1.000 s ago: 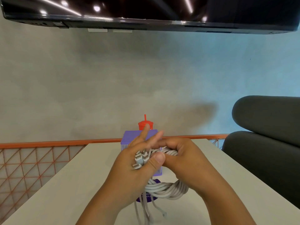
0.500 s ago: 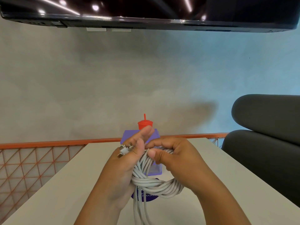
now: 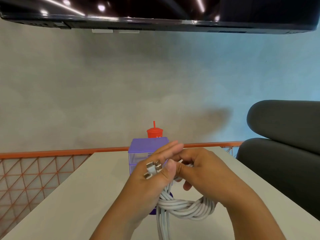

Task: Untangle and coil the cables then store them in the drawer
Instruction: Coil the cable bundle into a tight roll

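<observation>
Since the earlier frame the cables (image 3: 187, 207) hang lower, their plugs (image 3: 153, 169) now atop the left hand (image 3: 154, 179), which clamps the bundle; the right hand (image 3: 200, 168) pinches strands beside it. The drawer (image 3: 147, 153) stands just beyond both hands on the desk (image 3: 86, 196).

**An office lounge or meeting corner**

A large dark wall-mounted screen (image 3: 155, 13) hangs on a bare grey plaster wall (image 3: 121, 84) above a plain white table (image 3: 69, 196). A dark grey upholstered sofa (image 3: 280, 135) stands at the table's right edge, and an orange wire-mesh railing (image 3: 34, 174) runs behind its far edge.
</observation>
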Available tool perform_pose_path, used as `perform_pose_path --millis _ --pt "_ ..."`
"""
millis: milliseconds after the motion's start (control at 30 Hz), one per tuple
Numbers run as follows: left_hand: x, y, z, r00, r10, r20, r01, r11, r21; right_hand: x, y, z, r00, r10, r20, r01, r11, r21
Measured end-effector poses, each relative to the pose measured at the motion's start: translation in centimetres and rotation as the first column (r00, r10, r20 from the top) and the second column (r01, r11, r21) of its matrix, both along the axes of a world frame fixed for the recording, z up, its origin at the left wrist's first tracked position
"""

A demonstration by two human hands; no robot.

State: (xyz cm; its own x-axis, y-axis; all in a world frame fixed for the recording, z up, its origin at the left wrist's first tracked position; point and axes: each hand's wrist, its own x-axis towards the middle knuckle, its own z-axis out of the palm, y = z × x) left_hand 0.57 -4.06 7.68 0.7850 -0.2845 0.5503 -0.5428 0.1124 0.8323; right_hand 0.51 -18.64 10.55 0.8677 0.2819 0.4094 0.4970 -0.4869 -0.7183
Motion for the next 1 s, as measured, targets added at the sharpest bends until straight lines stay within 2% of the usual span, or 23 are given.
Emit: perform_pose_path --millis 133,400,533,833,1000 --pt "-0.3 -0.1 0.3 0.997 0.017 0.077 -0.017 1.000 -0.009 0.0 0.4 0.2 0.998 -0.065 0.022 0.064 0.997 0.051" --pt "0.0 0.5 0.3 0.998 -0.027 0.051 0.034 0.989 -0.141 -0.3 1.4 0.1 0.997 -0.061 0.040 0.053 0.981 0.184" --pt "0.2 0.8 0.3 0.999 -0.054 -0.004 0.052 0.974 -0.219 -0.1 1.6 -0.1 0.997 -0.060 0.043 0.047 0.967 0.250" --pt "0.3 0.6 0.4 0.983 -0.104 -0.150 0.063 0.964 -0.258 -0.1 1.6 0.0 0.993 -0.101 0.062 0.080 0.957 0.278" --pt "0.6 0.7 0.3 0.957 -0.079 -0.280 -0.004 0.959 -0.284 -0.6 2.2 0.2 0.979 -0.156 0.132 0.112 0.949 0.296"
